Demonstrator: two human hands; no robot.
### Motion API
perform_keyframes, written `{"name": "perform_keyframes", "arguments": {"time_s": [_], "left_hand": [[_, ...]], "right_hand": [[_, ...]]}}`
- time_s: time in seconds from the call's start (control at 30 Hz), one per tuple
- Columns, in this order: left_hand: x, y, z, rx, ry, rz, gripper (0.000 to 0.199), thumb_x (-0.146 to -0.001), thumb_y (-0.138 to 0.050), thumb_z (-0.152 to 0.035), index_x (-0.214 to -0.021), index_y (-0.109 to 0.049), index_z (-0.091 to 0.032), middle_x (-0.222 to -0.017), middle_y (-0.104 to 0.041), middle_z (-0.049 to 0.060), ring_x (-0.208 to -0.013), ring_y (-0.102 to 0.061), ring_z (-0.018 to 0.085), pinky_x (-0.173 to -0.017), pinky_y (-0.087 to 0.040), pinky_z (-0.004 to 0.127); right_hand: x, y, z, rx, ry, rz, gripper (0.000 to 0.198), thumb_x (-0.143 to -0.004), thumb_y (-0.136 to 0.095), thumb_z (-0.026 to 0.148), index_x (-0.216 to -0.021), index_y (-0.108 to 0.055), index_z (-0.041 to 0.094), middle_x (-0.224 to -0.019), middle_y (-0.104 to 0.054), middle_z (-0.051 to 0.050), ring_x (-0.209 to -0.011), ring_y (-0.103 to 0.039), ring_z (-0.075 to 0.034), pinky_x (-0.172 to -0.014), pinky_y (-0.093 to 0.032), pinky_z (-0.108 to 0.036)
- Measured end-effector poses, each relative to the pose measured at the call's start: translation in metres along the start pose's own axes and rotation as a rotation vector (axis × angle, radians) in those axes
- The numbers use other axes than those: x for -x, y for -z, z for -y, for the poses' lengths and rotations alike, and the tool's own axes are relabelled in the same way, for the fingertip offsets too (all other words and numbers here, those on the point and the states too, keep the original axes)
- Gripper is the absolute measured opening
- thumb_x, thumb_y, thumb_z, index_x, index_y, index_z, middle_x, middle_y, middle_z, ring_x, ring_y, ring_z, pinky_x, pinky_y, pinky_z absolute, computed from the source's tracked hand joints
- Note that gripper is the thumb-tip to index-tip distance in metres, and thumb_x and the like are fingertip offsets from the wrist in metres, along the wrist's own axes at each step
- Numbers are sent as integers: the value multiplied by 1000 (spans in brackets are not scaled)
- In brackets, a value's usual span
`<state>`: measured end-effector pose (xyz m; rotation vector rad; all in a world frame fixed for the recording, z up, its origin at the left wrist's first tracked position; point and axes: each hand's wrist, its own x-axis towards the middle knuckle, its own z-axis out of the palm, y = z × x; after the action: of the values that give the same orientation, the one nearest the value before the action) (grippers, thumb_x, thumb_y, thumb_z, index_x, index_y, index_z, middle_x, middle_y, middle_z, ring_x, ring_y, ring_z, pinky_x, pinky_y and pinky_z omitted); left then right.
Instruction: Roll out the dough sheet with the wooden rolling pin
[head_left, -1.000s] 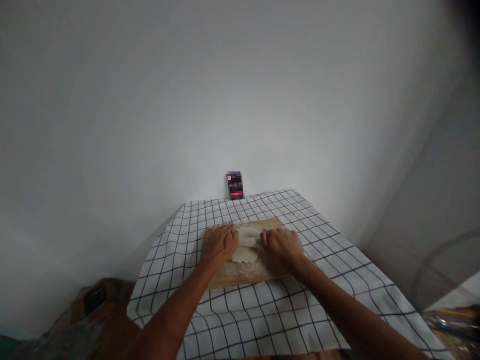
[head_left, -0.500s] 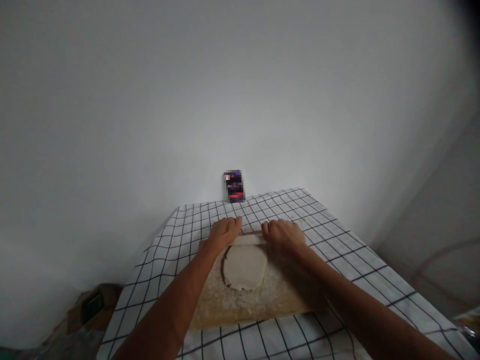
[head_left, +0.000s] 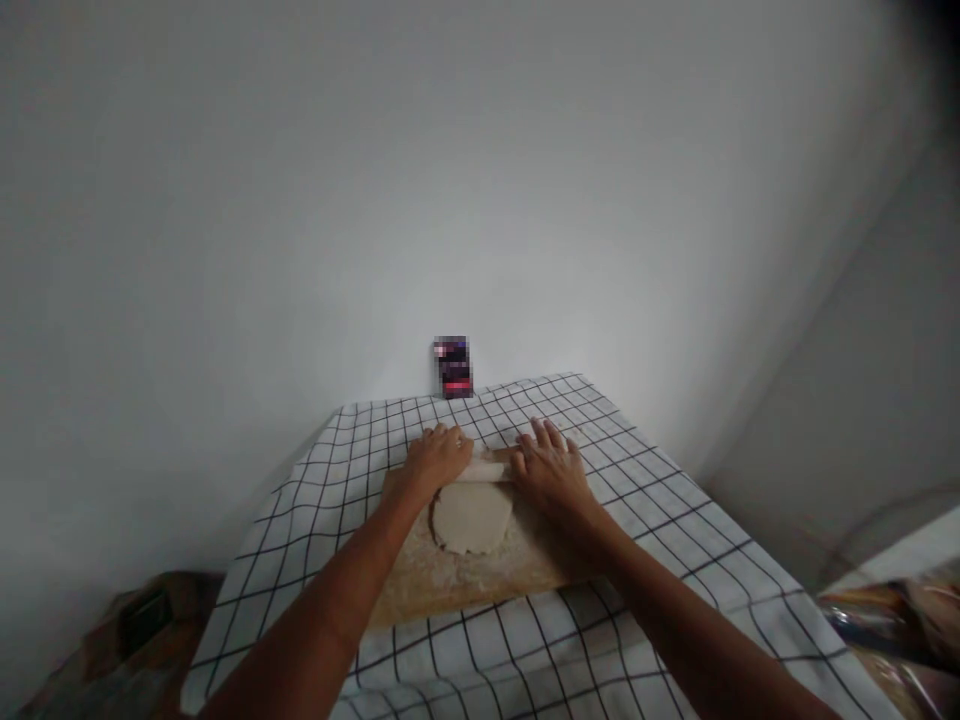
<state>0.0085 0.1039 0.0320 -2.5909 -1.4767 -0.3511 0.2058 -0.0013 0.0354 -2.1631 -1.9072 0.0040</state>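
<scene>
A pale rolling pin (head_left: 484, 471) lies crosswise along the far edge of a flat round sheet of dough (head_left: 472, 520). Under the dough is a floured wooden board (head_left: 420, 590). My left hand (head_left: 441, 455) is closed over the pin's left part, fingers bent down. On the pin's right part rests the palm of my right hand (head_left: 551, 470), its fingers stretched forward and apart. Both ends of the pin are hidden beneath my hands.
A white cloth with black checks (head_left: 660, 510) covers the table. A dark, pixelated upright object (head_left: 454, 367) leans on the wall behind. A brown box (head_left: 146, 620) stands low at left, and shiny packages (head_left: 892, 630) lie at lower right.
My right hand's fingers have gone from curled over the pin to stretched out. The view has turned slightly right, so the scene appears shifted left and more packages show.
</scene>
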Motion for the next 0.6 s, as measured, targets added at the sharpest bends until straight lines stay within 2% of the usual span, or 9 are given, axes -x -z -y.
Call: {"name": "perform_keyframes", "arguments": {"time_s": [0.1,0.27,0.37,0.5,0.6], "left_hand": [[27,7,-12,52,35,-34,32,-110,-56,-29,-130,-81,-26,-135,-85,10,-127,-78,29,-113,-61,45],[77,17,-26,71,-33,-133,42,-107,-52,-22,-139,-79,-23,-151,-79,10,-146,-71,29,-126,-55,50],[112,17,-27,78,-90,-189,48,-110,-47,-24,-149,-73,-20,-159,-73,12,-152,-66,31,-131,-51,56],[144,11,-26,88,-99,-242,50,-114,-45,-31,-159,-66,-22,-159,-73,12,-147,-70,32,-129,-54,59],[138,8,-23,63,-71,-251,49,-115,-44,-33,-155,-70,-22,-158,-73,14,-151,-67,35,-130,-51,65]], "right_hand": [[25,2,1,-62,45,14,48,-119,-34,31,-145,-72,18,-178,-51,-17,-166,-44,-29,-130,-40,-50],[70,0,0,-137,46,-39,51,-121,-31,31,-145,-75,22,-162,-70,-11,-157,-58,-24,-137,-34,-49],[89,-2,0,-167,72,-53,54,-122,-28,32,-144,-76,23,-161,-70,-8,-157,-58,-25,-138,-34,-50],[85,-4,0,-158,88,-32,52,-120,-32,32,-150,-74,22,-172,-60,-7,-167,-45,-27,-140,-31,-52],[56,-4,-2,-147,133,16,53,-120,-33,33,-151,-74,22,-172,-59,-7,-168,-44,-27,-142,-26,-53]]}}
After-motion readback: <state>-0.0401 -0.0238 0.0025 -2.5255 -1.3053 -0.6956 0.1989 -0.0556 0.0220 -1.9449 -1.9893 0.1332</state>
